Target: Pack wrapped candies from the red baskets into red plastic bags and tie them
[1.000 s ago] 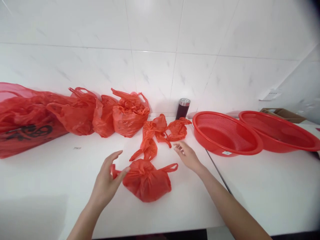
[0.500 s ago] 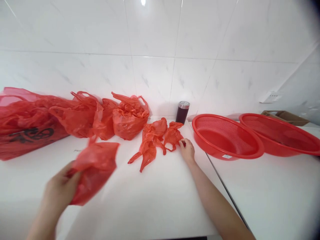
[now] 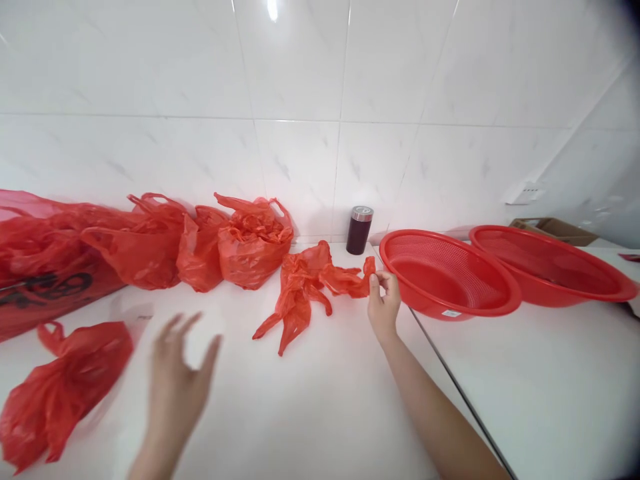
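My right hand [image 3: 384, 303] pinches the end of a small crumpled red plastic bag [image 3: 343, 279], stretched a little toward the basins. Beside that bag lies another crumpled red plastic bag [image 3: 296, 293] with its handles trailing toward me. My left hand [image 3: 180, 380], slightly blurred, is empty with fingers spread above the white table [image 3: 280, 420]. To its left a filled-out red plastic bag [image 3: 75, 383] rests on the table, apart from the hand.
Several stuffed red bags [image 3: 255, 250] line the tiled wall at the left. A dark tumbler [image 3: 359, 231] stands at the back. Two red plastic basins, one perforated [image 3: 450, 273] and one farther right [image 3: 550, 267], sit across the table seam. A cardboard box [image 3: 560, 230] is behind.
My left hand has let go of its red bag, which now lies at the far left, and has opened. My right hand has pulled the small bag's end slightly up and rightward.
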`<action>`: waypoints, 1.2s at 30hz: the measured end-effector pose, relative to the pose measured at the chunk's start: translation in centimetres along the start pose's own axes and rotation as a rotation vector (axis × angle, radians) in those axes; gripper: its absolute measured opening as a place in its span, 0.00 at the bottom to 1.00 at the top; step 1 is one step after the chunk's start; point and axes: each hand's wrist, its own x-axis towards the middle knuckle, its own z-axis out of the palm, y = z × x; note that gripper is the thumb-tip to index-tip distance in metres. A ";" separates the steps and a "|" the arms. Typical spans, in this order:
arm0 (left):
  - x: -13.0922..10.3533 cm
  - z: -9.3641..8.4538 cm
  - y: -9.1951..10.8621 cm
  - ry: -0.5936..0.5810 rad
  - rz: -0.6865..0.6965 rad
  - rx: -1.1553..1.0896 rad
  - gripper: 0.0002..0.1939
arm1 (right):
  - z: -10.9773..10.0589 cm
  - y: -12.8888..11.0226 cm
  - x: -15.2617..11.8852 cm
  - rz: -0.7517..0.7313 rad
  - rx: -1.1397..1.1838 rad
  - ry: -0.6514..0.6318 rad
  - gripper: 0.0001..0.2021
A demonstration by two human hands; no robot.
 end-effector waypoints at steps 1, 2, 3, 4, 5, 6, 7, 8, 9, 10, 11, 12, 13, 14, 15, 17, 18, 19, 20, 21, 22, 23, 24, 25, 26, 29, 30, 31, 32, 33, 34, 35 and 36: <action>-0.8 1.9 2.2 -0.124 -0.013 -0.035 0.26 | -0.1 -1.4 -0.5 -0.057 0.031 0.009 0.08; -1.4 3.7 4.2 -0.221 -0.030 -0.146 0.27 | -0.2 -2.8 -1.2 -0.127 0.057 0.004 0.06; -1.9 5.5 5.9 -0.300 -0.100 -0.290 0.29 | -0.3 -4.1 -2.0 -0.206 0.076 -0.022 0.04; -2.2 7.1 7.2 -0.405 -0.215 -0.457 0.31 | -0.4 -5.3 -2.9 -0.293 0.098 -0.065 0.04; -2.3 8.5 8.1 -0.476 -0.316 -0.613 0.33 | -0.6 -6.3 -3.9 -0.377 0.125 -0.122 0.05; -2.2 9.7 8.6 -0.518 -0.413 -0.734 0.34 | -0.8 -7.2 -4.9 -0.448 0.157 -0.190 0.06; -1.9 10.7 8.7 -0.529 -0.488 -0.811 0.35 | -1.1 -7.7 -5.8 -0.498 0.191 -0.259 0.08; -1.4 11.5 8.4 -0.518 -0.528 -0.842 0.34 | -1.6 -8.0 -6.6 -0.528 0.223 -0.320 0.09; -1.0 12.0 7.9 -0.499 -0.543 -0.833 0.31 | -2.2 -8.0 -7.2 -0.536 0.248 -0.372 0.10; -0.5 12.2 7.1 -0.482 -0.545 -0.805 0.26 | -3.0 -7.6 -7.6 -0.522 0.258 -0.409 0.10; 0.0 12.1 6.3 -0.473 -0.541 -0.773 0.22 | -4.0 -6.8 -7.8 -0.483 0.244 -0.425 0.10; 0.4 11.7 5.4 -0.470 -0.539 -0.751 0.20 | -5.1 -5.9 -7.6 -0.422 0.202 -0.406 0.08; 0.7 11.2 4.6 -0.471 -0.544 -0.739 0.19 | -6.2 -4.7 -7.3 -0.337 0.138 -0.349 0.06; 0.9 10.5 4.0 -0.476 -0.557 -0.730 0.19 | -7.3 -3.5 -6.8 -0.230 0.068 -0.265 0.04; 1.1 9.7 3.5 -0.493 -0.568 -0.720 0.20 | -8.4 -2.4 -6.1 -0.111 0.005 -0.183 0.04; 1.2 8.3 3.4 -0.570 -0.568 -0.696 0.20 | -10.0 -1.1 -4.7 0.089 -0.070 -0.070 0.07; 1.2 7.8 3.7 -0.612 -0.561 -0.686 0.19 | -10.6 -1.2 -4.1 0.138 -0.073 -0.038 0.08; 1.0 7.6 4.2 -0.643 -0.552 -0.681 0.18 | -11.0 -1.9 -3.6 0.134 -0.057 -0.007 0.08; 0.8 7.5 4.9 -0.658 -0.544 -0.680 0.16 | -11.1 -3.0 -3.4 0.070 -0.027 0.035 0.08; 0.5 7.6 5.7 -0.653 -0.537 -0.681 0.15 | -11.1 -4.6 -3.3 -0.034 0.012 0.080 0.08; 0.2 7.8 6.5 -0.635 -0.533 -0.682 0.14 | -10.9 -6.4 -3.4 -0.154 0.058 0.093 0.08; -0.1 8.1 7.3 -0.614 -0.530 -0.689 0.13 | -10.6 -8.1 -3.7 -0.270 0.099 0.035 0.09; -0.4 8.3 8.1 -0.600 -0.531 -0.703 0.13 | -10.1 -9.6 -4.1 -0.350 0.120 -0.115 0.09; -0.7 8.4 8.7 -0.595 -0.538 -0.729 0.13 | -9.6 -10.7 -4.4 -0.383 0.104 -0.326 0.08; -1.0 8.4 9.1 -0.605 -0.553 -0.768 0.14 | -9.1 -11.1 -4.7 -0.362 0.046 -0.563 0.07; -1.3 7.4 9.2 -0.706 -0.709 -0.926 0.13 | -8.1 -9.3 -4.6 -0.129 -0.266 -1.075 0.11; -1.3 6.8 8.8 -0.728 -0.773 -0.976 0.14 | -8.1 -8.0 -4.1 -0.040 -0.353 -1.145 0.13; -1.2 6.2 8.3 -0.734 -0.829 -1.022 0.15 | -8.4 -6.8 -3.5 0.045 -0.405 -1.200 0.16; -1.2 5.7 7.8 -0.723 -0.874 -1.060 0.15 | -8.9 -5.7 -2.9 0.128 -0.418 -1.262 0.21; -1.1 5.3 7.2 -0.691 -0.911 -1.095 0.14 | -9.5 -4.9 -2.1 0.208 -0.396 -1.324 0.25; -1.1 5.1 6.6 -0.643 -0.946 -1.128 0.11 | -10.1 -4.5 -1.4 0.275 -0.340 -1.382 0.27; -1.0 5.1 6.1 -0.592 -0.992 -1.155 0.08 | -10.7 -4.4 -0.8 0.325 -0.244 -1.440 0.28; -1.0 5.1 5.6 -0.535 -1.044 -1.180 0.05 | -11.3 -4.5 -0.3 0.361 -0.110 -1.495 0.29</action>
